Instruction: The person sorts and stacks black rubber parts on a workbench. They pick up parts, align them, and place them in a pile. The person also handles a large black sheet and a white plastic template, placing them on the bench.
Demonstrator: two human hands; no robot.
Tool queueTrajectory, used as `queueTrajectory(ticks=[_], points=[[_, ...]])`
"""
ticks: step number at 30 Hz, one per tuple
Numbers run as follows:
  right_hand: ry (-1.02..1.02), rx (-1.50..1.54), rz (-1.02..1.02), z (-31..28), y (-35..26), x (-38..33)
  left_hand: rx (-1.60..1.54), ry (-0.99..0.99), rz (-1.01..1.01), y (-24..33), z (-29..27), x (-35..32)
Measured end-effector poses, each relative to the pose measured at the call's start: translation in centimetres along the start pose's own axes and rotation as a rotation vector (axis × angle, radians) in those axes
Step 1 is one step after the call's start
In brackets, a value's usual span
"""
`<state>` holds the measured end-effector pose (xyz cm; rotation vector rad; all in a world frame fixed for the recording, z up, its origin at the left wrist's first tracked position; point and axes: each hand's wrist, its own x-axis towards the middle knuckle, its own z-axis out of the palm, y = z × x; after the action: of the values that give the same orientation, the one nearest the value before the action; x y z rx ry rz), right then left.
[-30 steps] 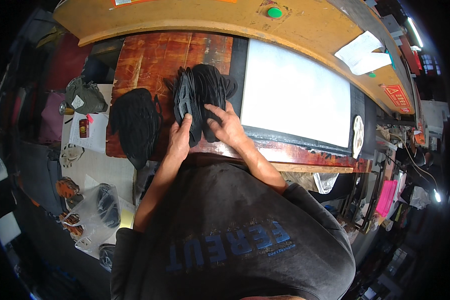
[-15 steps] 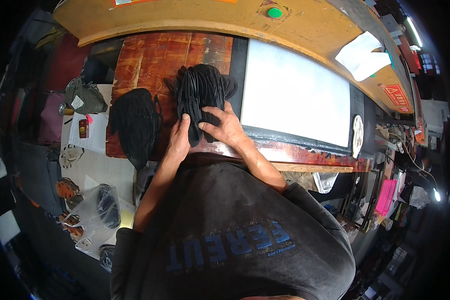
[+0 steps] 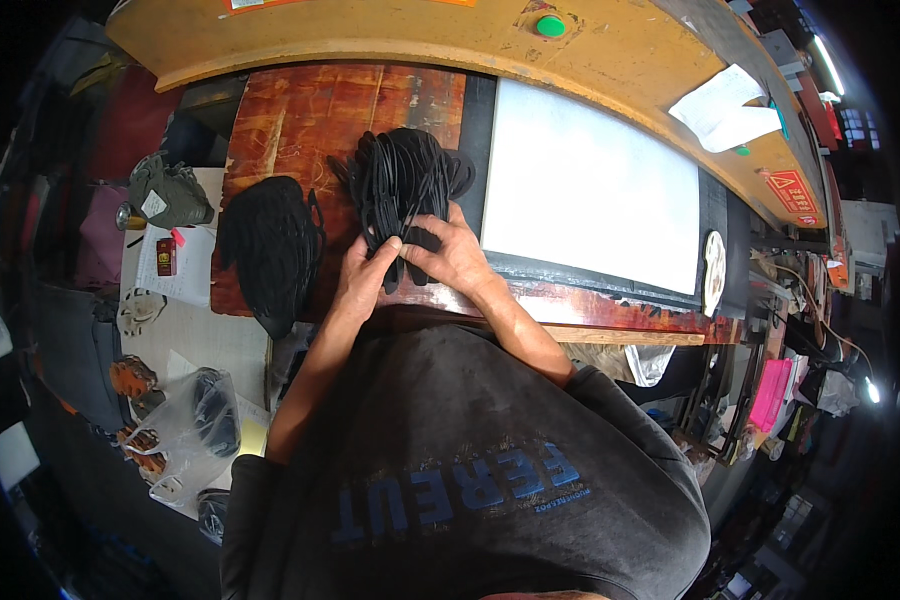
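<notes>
A stack of thin black cut pieces [image 3: 402,180] lies on the reddish-brown worktop [image 3: 300,110]. My left hand [image 3: 363,280] grips the near left edge of the stack, thumb and fingers pinched on it. My right hand [image 3: 448,252] lies on the stack's near right part, fingers curled over the pieces. A second heap of black pieces [image 3: 268,245] sits to the left, untouched.
A white board [image 3: 590,190] lies right of the stack on a black mat. A yellow curved machine arm [image 3: 420,30] with a green button [image 3: 550,25] runs along the back. Papers, a grey glove [image 3: 170,190] and bagged parts [image 3: 205,415] crowd the left side table.
Both hands have kept hold of the black stack, shifting their fingers along its near edge; the pieces have been squared slightly together.
</notes>
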<state>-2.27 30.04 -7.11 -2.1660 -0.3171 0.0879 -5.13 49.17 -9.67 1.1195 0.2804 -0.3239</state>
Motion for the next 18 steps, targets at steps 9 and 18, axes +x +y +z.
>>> queueTrajectory(ticks=[9, 18], points=[[-0.101, 0.089, 0.034, -1.4, -1.1, 0.1, 0.095, 0.084, -0.013, 0.0, 0.4, 0.2], [-0.046, 0.11, 0.124, -0.9, -0.7, -0.5, 0.066, 0.151, -0.018, -1.0, -0.3, 0.6]])
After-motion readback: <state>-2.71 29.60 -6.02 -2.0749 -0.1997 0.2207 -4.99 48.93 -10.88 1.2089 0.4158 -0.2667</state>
